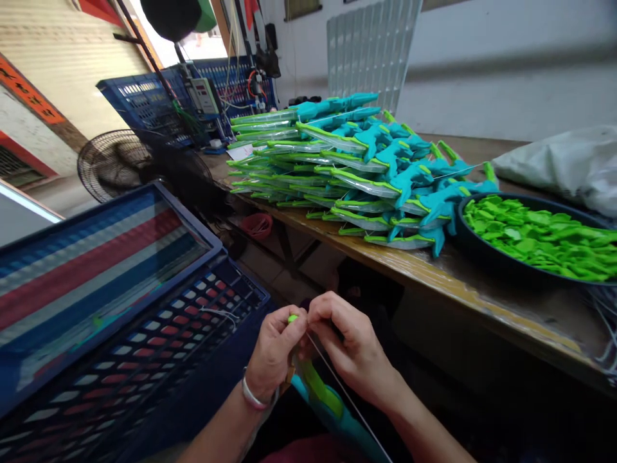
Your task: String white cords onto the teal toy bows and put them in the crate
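Seen from the head camera, the left hand [274,350] and right hand [349,347] meet low in the frame, fingers pinched on the lime-green tip of a teal-and-green toy bow [321,392], a thin string [344,389] running beside it. The bow's long axis runs diagonally, tip up toward the hands, body slanting down-right toward the lap. On the counter [434,270] beyond, a stack of like bows [347,173] lies near a black basin of green parts [540,238], a blue crate [120,334] at left.

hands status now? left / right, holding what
Left hand: closed, pinching the green tip of the teal-and-green toy.
Right hand: closed, fingers pinched at the same tip; a thin string runs from there.
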